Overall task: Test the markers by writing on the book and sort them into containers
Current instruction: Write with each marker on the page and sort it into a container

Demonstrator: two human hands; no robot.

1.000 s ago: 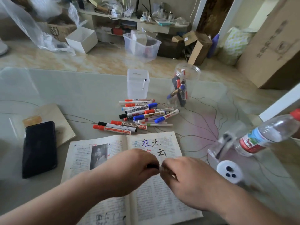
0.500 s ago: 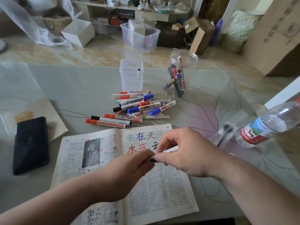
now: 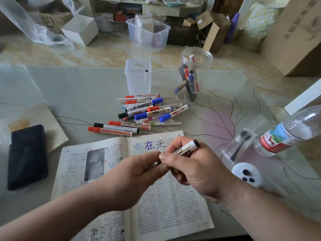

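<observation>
- A marker (image 3: 187, 149) is held in the air just above the open book (image 3: 173, 197), between the two hands.
- The right hand (image 3: 194, 168) is curled round the barrel, with the thumb laid along it. The left hand (image 3: 137, 176) is closed in a pinch at the marker's lower-left end, where the two hands meet.
- What the left fingertips pinch is hidden. It cannot be told whether it is a cap or the bare tip.
- The marker's long axis runs from that pinch at lower left up to a black end at upper right, which points away from the person.
- The book's right page lies directly beneath the marker. Large handwritten characters (image 3: 150, 145) are seen at the top of that page, just beyond the hands.
- The untested pile of markers (image 3: 149, 113) lies on the table beyond the book, and the two containers stand beyond the pile.
- The square container (image 3: 138, 79) stands ahead and a little left, with one marker seen in it. The round jar (image 3: 192, 73) stands ahead and to the right, with several markers in it.
- The right hand is judged the nearer to the jar, and it already carries the barrel. A test stroke needs only a short drop to the page, while sorting needs a forward reach over the pile.
</observation>
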